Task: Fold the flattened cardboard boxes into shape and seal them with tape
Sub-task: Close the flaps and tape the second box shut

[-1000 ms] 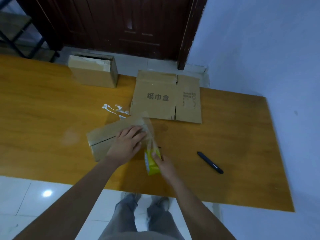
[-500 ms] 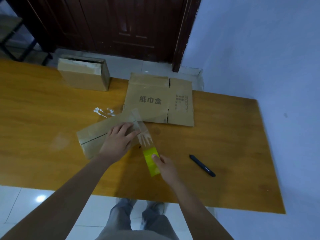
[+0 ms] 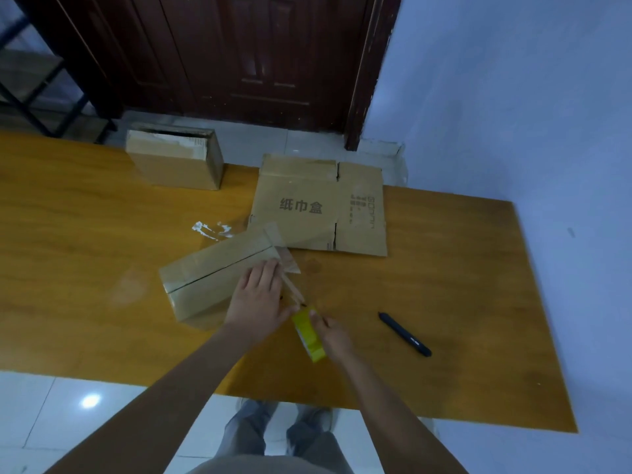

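Note:
A folded cardboard box (image 3: 208, 278) lies on the wooden table (image 3: 85, 234) in front of me. My left hand (image 3: 260, 295) presses flat on the box's right end, fingers straight. My right hand (image 3: 333, 333) grips a yellow tape roll (image 3: 307, 333) just right of the box. A clear strip of tape (image 3: 290, 282) runs from the roll up over the box's end. A flattened cardboard box (image 3: 321, 206) with printed characters lies behind, towards the table's far edge.
Another assembled box (image 3: 174, 159) stands at the table's far edge on the left. A dark pen-like tool (image 3: 405, 334) lies right of my right hand. White tape scraps (image 3: 210, 230) stick to the table. A blue wall borders the right.
My left hand has slid from the box's top towards its right end. The tape roll stays close beside the box with the strip stretched tight. The camera view shifted slightly.

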The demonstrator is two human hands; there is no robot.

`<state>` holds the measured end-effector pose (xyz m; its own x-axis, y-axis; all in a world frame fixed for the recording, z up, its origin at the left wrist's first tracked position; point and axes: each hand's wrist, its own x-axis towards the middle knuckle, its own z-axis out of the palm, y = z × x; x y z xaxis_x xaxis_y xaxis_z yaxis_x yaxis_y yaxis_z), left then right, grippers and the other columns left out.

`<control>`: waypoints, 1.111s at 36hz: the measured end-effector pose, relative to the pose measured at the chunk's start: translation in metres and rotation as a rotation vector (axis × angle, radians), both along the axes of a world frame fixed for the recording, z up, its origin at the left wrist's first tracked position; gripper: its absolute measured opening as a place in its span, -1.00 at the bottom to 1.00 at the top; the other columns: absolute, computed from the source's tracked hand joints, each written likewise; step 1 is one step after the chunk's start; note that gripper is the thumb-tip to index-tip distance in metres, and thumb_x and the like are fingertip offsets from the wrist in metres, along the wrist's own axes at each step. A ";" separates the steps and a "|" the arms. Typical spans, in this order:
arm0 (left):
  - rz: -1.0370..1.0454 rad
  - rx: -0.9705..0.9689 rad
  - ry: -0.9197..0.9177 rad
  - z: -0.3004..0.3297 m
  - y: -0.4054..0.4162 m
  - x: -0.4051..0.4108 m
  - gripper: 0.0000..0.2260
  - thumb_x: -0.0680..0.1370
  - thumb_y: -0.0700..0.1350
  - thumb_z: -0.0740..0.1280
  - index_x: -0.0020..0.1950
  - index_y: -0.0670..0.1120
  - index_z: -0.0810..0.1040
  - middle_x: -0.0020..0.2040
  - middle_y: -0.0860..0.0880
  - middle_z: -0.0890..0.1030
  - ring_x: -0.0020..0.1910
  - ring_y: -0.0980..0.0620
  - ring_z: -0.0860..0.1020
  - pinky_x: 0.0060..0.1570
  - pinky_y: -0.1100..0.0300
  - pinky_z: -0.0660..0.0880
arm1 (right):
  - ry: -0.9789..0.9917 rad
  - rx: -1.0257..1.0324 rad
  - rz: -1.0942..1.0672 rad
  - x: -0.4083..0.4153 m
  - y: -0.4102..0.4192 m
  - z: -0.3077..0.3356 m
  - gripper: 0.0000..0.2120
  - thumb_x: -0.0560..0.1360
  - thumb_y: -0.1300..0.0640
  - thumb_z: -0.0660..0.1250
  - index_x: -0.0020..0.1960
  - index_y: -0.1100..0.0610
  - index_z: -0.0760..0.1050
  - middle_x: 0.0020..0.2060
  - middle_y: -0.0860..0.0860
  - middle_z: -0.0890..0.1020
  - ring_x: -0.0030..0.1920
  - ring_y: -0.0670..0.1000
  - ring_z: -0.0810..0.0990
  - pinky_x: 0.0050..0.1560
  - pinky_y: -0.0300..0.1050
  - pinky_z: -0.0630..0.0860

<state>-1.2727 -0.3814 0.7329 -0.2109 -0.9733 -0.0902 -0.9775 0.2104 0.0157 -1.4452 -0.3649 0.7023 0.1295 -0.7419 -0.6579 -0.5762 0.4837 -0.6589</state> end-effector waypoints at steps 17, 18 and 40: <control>0.172 0.135 0.071 -0.010 0.000 -0.012 0.16 0.14 0.44 0.41 0.48 -0.27 0.18 0.44 -0.21 0.29 0.42 -0.16 0.11 0.42 0.03 -0.17 | 0.376 -0.165 -0.320 -0.100 -0.009 -0.024 -0.53 0.52 -0.02 0.32 0.31 0.23 0.34 0.24 0.15 0.40 0.26 0.16 0.39 0.24 0.03 0.37; 0.187 0.123 0.081 -0.009 0.000 -0.013 0.15 0.20 0.43 0.39 0.52 -0.24 0.05 0.51 -0.18 0.17 0.47 -0.13 0.01 0.42 0.07 -0.28 | 0.468 -0.136 -0.292 -0.114 -0.008 -0.026 -0.48 0.50 -0.02 0.34 0.33 0.24 0.31 0.26 0.17 0.37 0.29 0.21 0.34 0.26 0.07 0.33; 0.168 0.120 0.089 -0.003 0.004 -0.019 0.10 0.34 0.48 0.18 0.38 -0.15 -0.49 0.47 -0.07 -0.41 0.45 -0.01 -0.40 0.30 0.14 -0.55 | 0.401 -0.501 0.213 -0.087 -0.019 -0.013 -0.69 0.63 0.04 0.14 0.31 0.10 0.43 0.10 0.07 0.48 -0.08 0.11 0.58 -0.21 -0.05 0.48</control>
